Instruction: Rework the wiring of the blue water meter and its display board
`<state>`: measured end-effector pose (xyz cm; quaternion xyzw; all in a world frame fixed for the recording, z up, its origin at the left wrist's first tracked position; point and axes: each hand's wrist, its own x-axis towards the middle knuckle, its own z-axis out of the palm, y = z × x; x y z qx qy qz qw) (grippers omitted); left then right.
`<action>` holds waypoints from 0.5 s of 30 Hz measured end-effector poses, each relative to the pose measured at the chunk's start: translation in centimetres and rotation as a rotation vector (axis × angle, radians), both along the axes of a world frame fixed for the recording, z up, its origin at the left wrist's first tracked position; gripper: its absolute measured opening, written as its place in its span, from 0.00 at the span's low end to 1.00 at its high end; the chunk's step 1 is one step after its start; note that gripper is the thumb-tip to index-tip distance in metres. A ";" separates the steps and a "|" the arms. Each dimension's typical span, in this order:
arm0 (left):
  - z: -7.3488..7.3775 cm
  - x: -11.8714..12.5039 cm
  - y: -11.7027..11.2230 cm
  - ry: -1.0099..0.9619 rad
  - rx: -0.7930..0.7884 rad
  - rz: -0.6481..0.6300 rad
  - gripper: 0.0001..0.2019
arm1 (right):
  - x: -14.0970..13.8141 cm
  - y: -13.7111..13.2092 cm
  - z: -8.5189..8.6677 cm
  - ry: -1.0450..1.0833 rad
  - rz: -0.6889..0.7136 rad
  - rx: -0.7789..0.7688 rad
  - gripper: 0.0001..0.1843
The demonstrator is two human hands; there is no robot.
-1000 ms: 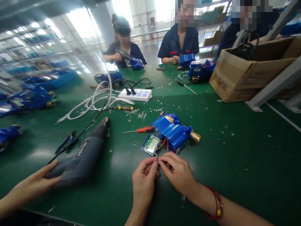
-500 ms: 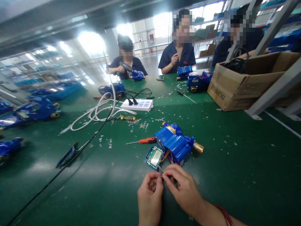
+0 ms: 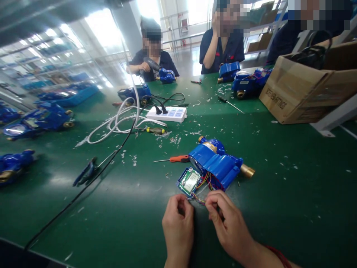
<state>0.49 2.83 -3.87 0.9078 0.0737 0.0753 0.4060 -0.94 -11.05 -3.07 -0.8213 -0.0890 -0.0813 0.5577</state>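
Thin coloured wires (image 3: 199,200) run from a small circuit board with a display (image 3: 190,181) down to my hands. My left hand (image 3: 178,219) is closed in a pinch at the wire ends just below the board. To its right, my right hand (image 3: 227,219) pinches the wires too, its fingertips together. Behind the board lies a blue water meter (image 3: 214,162) with a brass pipe end (image 3: 247,170), joined to the board by more wires. The exact wire in each pinch is too small to make out.
An orange screwdriver (image 3: 179,159) lies left of the meter. Beyond are a yellow screwdriver (image 3: 155,130), a white power strip (image 3: 167,114) and coiled white cable. Pliers (image 3: 86,173) lie left; a cardboard box (image 3: 295,89) stands right. Co-workers sit opposite, one holding a heat gun (image 3: 152,64).
My hands have moved apart, the right one shifting right, and the wires now show stretched between them. The view has tilted down slightly. One co-worker's hand has risen toward the head.
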 end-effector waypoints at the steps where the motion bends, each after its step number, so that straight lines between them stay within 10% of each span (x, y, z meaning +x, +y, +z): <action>1: 0.0 0.1 0.1 -0.008 0.012 0.004 0.08 | -0.1 0.0 0.0 -0.002 -0.002 -0.005 0.07; 7: 0.4 -0.3 0.5 -0.111 -0.013 -0.065 0.07 | -0.1 -0.3 -0.3 -0.072 -0.031 -0.109 0.06; 15: 2.7 1.5 1.6 -0.180 0.232 -0.660 0.11 | -0.1 -0.4 -0.4 -0.251 -0.065 -0.277 0.06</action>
